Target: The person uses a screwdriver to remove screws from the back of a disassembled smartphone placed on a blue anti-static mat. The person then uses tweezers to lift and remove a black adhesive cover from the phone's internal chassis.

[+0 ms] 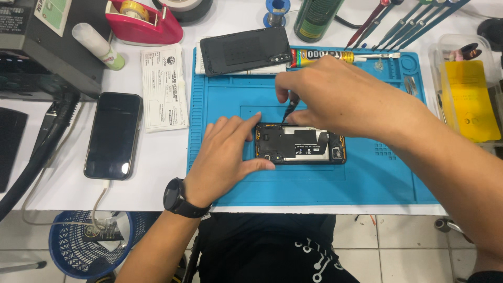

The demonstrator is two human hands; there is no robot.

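An opened smartphone (304,145) with its back removed lies flat on the blue work mat (325,181), its dark inner parts showing. My left hand (225,152) steadies the phone's left end, index finger on the top corner and thumb on the bottom corner. A black watch sits on that wrist. My right hand (335,91) reaches in from the right and pinches a small dark tool (290,108), whose tip touches the phone's upper edge. The phone's black back cover (245,50) lies at the mat's far edge.
A second phone (113,135) with a dark screen lies left of the mat beside a paper slip (163,86). A pink tape dispenser (142,21), glue tube (327,55), screwdrivers (403,23), a clear box with yellow contents (469,94) and a blue basket (89,246) below surround it.
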